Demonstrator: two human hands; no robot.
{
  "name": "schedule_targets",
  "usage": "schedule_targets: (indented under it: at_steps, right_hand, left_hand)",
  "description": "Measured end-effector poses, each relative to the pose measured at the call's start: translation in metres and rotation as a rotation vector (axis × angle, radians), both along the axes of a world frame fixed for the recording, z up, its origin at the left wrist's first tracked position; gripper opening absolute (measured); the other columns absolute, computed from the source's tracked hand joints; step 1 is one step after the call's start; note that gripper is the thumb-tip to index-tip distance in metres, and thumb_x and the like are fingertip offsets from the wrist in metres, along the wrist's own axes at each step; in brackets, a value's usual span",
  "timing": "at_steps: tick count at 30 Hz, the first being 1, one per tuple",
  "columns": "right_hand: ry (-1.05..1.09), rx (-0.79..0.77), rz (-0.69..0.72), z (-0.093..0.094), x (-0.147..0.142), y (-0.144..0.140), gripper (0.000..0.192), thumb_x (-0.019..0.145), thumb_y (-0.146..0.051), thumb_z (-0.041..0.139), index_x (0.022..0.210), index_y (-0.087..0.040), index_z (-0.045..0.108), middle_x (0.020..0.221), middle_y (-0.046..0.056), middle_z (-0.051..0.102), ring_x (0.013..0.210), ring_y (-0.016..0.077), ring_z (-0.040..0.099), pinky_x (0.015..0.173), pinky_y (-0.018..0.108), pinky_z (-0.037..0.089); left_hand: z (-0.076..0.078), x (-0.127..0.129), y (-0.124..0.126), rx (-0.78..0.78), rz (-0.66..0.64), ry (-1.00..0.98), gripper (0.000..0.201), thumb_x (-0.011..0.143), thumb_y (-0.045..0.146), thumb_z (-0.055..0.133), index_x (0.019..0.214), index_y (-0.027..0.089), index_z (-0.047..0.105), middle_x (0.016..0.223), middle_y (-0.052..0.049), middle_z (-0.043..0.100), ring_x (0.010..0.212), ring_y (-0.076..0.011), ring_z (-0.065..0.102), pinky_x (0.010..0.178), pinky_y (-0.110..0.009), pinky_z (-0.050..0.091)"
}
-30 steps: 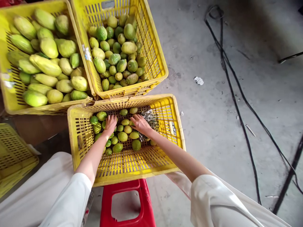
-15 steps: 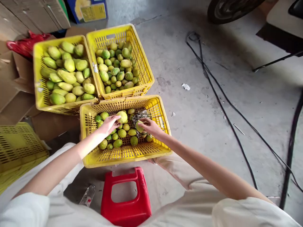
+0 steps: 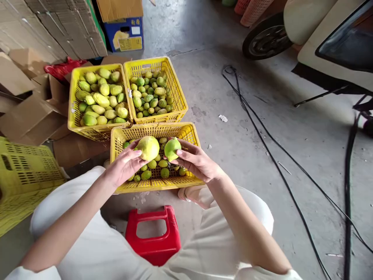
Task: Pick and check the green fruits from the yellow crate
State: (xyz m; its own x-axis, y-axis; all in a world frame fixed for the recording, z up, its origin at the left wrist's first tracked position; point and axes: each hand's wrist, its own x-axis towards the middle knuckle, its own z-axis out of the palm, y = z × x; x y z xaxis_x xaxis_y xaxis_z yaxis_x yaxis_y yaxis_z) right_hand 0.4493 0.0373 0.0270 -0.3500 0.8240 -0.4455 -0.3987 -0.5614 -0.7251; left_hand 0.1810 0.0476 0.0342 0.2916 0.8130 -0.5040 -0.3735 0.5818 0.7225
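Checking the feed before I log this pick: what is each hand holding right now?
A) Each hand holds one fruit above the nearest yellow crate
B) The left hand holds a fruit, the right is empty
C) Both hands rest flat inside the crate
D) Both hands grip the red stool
A: the left hand grips a yellowish fruit and the right hand a greener fruit, both raised over the nearest yellow crate; the red stool is untouched.

four yellow crates, one red stool, two hands.

Soft, even daylight, faint shadows, sharp focus, wide-angle bending at the edges.
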Motion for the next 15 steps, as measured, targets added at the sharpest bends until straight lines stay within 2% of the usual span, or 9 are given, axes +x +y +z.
schedule_targets:
  at_steps: [3, 6, 9, 12, 15]
  right_hand:
    - [-0.037, 0.021, -0.008, -0.007, -0.006, 0.0, 0.068, 0.07, -0.061, 0.115, 0.12, -0.023, 0.088, 0.121, 0.007, 0.087, 0.113, 0.0283, 0.087, 0.107, 0.043, 0.074]
    - [-0.042, -0.007, -0.036, -0.015, -0.01, 0.003, 0.066, 0.065, -0.058, 0.118, 0.111, -0.024, 0.086, 0.111, 0.004, 0.086, 0.106, 0.0247, 0.085, 0.101, 0.039, 0.075]
    - [-0.047, -0.019, -0.067, -0.02, -0.012, 0.007, 0.068, 0.062, -0.055, 0.119, 0.113, -0.025, 0.085, 0.111, 0.004, 0.086, 0.104, 0.0238, 0.084, 0.101, 0.038, 0.074]
    - [-0.072, -0.012, -0.071, -0.025, -0.012, 0.012, 0.064, 0.07, -0.051, 0.115, 0.121, -0.026, 0.084, 0.118, 0.005, 0.088, 0.114, 0.0276, 0.085, 0.11, 0.045, 0.072]
    - [-0.091, -0.019, -0.091, -0.028, -0.01, 0.018, 0.051, 0.082, -0.048, 0.103, 0.124, -0.027, 0.083, 0.123, 0.007, 0.089, 0.128, 0.0312, 0.083, 0.117, 0.05, 0.07]
  left_hand:
    - [-0.003, 0.003, 0.001, -0.057, 0.069, -0.017, 0.053, 0.082, 0.028, 0.091, 0.133, 0.02, 0.078, 0.125, -0.012, 0.09, 0.131, -0.0364, 0.086, 0.118, -0.052, 0.071]
    - [-0.007, 0.005, 0.003, -0.121, 0.121, -0.006, 0.037, 0.089, 0.026, 0.09, 0.123, 0.018, 0.079, 0.133, -0.015, 0.089, 0.135, -0.0363, 0.085, 0.118, -0.049, 0.071]
    - [-0.012, 0.009, 0.007, -0.156, 0.145, -0.007, 0.03, 0.093, 0.025, 0.09, 0.119, 0.016, 0.078, 0.137, -0.017, 0.087, 0.138, -0.0363, 0.084, 0.117, -0.047, 0.072]
    - [-0.017, 0.014, 0.01, -0.17, 0.164, -0.023, 0.029, 0.093, 0.028, 0.092, 0.116, 0.017, 0.078, 0.136, -0.017, 0.087, 0.14, -0.037, 0.083, 0.117, -0.047, 0.072]
    - [-0.021, 0.017, 0.014, -0.161, 0.152, -0.021, 0.032, 0.09, 0.028, 0.093, 0.117, 0.017, 0.079, 0.136, -0.017, 0.087, 0.142, -0.0376, 0.081, 0.118, -0.049, 0.072]
